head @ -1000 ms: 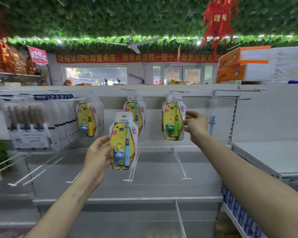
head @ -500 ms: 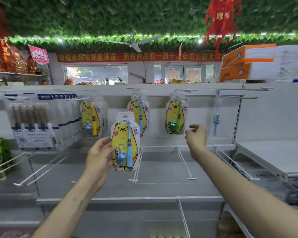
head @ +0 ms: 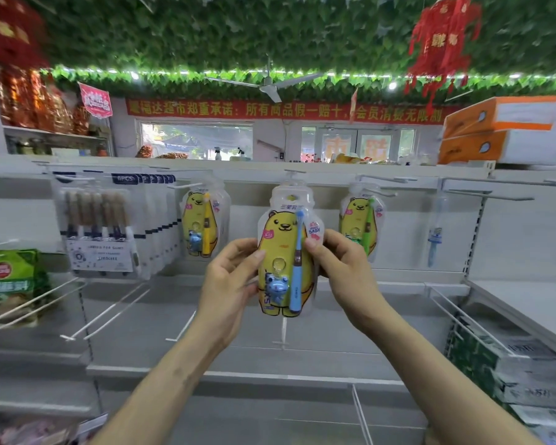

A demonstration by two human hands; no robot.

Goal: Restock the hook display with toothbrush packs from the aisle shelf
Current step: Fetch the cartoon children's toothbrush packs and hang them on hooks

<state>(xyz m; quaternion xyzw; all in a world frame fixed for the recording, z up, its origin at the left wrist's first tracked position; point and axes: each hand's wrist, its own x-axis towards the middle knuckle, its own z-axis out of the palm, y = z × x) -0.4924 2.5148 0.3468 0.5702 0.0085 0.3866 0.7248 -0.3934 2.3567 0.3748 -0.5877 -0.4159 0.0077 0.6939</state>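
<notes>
Both hands hold one toothbrush pack [head: 286, 258] up in front of the hook display, at its middle. The left hand [head: 230, 281] pinches the pack's left edge between thumb and fingers; the right hand [head: 341, 261] clamps its right edge, thumb on the front. The pack is a clear blister shaped like a yellow bear, with a blue toothbrush standing upright along its right side and a small blue frog figure near the bottom. Its hang hole at the top lies just below the top rail [head: 238, 179], in front of another pack hanging on the centre hook.

To the left a yellow-brush pack [head: 203, 224] hangs from its hook, and to the right a green-brush pack [head: 361, 224] hangs from another. Further right a single clear pack with a small blue brush [head: 434, 239] hangs near the display's right edge. At the left edge hangs a row of multi-brush packs [head: 103, 223].

Below, the grey shelf [head: 238, 370] carries white wire dividers. Green bags [head: 12, 284] sit at the far left. Orange and white boxes [head: 498, 130] rest on the top right corner. Green leaf garlands cover the ceiling, with a red lantern [head: 443, 43], a ceiling fan [head: 267, 83] and a red banner [head: 286, 109].
</notes>
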